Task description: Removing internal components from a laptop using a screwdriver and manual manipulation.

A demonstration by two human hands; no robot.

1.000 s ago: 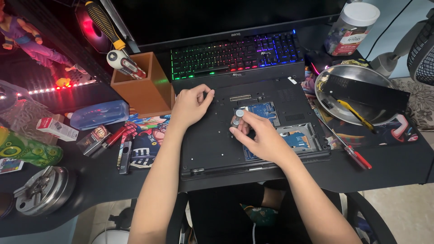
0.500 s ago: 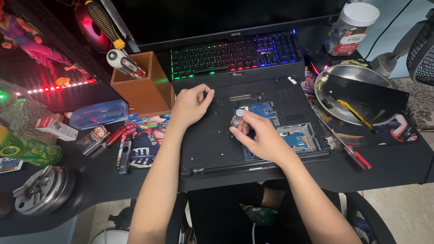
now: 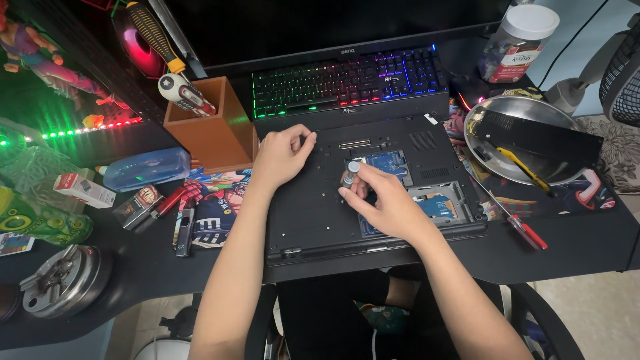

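Observation:
A black laptop (image 3: 313,217) lies bottom-up on the desk, with open bays that show blue circuit boards (image 3: 390,162). My right hand (image 3: 383,203) grips a small silver-capped screwdriver (image 3: 351,172), held upright over the laptop's middle beside the upper bay. My left hand (image 3: 281,157) rests on the laptop's upper left part, fingers curled and pressing down, with nothing in it.
A backlit keyboard (image 3: 347,77) lies behind the laptop. A brown wooden box (image 3: 217,133) stands at the left, with tools in it. At the right, a metal bowl (image 3: 497,167) holds a black cover panel and a yellow tool. A red-handled screwdriver (image 3: 527,233) lies nearby.

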